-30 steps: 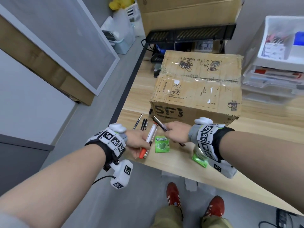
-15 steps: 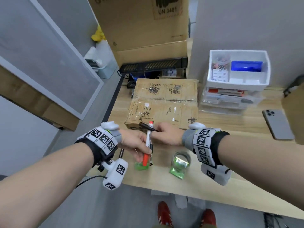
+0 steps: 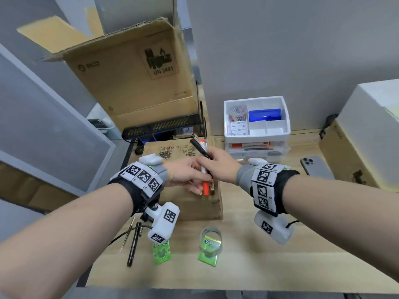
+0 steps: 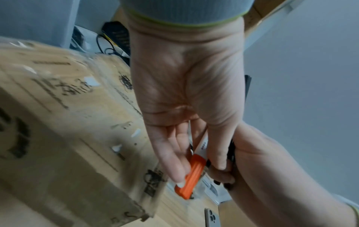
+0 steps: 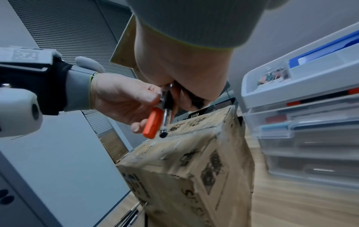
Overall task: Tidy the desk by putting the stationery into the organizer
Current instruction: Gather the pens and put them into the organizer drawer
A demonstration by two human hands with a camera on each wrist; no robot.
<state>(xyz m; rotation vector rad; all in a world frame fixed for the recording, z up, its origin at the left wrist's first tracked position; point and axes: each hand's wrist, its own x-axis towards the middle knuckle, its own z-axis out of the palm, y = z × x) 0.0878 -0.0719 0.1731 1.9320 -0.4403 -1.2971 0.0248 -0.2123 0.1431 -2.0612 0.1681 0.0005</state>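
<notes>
My left hand (image 3: 187, 175) holds a white marker with an orange cap (image 3: 205, 188) together with a thin pen, upright above the taped cardboard box (image 3: 190, 203). My right hand (image 3: 218, 167) meets it from the right and grips a black pen (image 3: 199, 148) that sticks up and leftwards. In the right wrist view the orange cap (image 5: 152, 122) and a black pen tip (image 5: 164, 121) hang below both hands. The white drawer organizer (image 3: 257, 134) stands behind and to the right, its top tray open. Several pens (image 3: 133, 242) lie on the desk at the near left.
Two green gum packets (image 3: 162, 252) (image 3: 208, 256) lie near the front edge, a clear tape roll (image 3: 210, 235) on the right one. A grey phone (image 3: 316, 168) lies right of the organizer. A big open cardboard box (image 3: 133, 83) stands at the back.
Both hands have risen from the desk front to above the taped box, carrying the marker and pens. The right hand has closed in on the left hand's bundle.
</notes>
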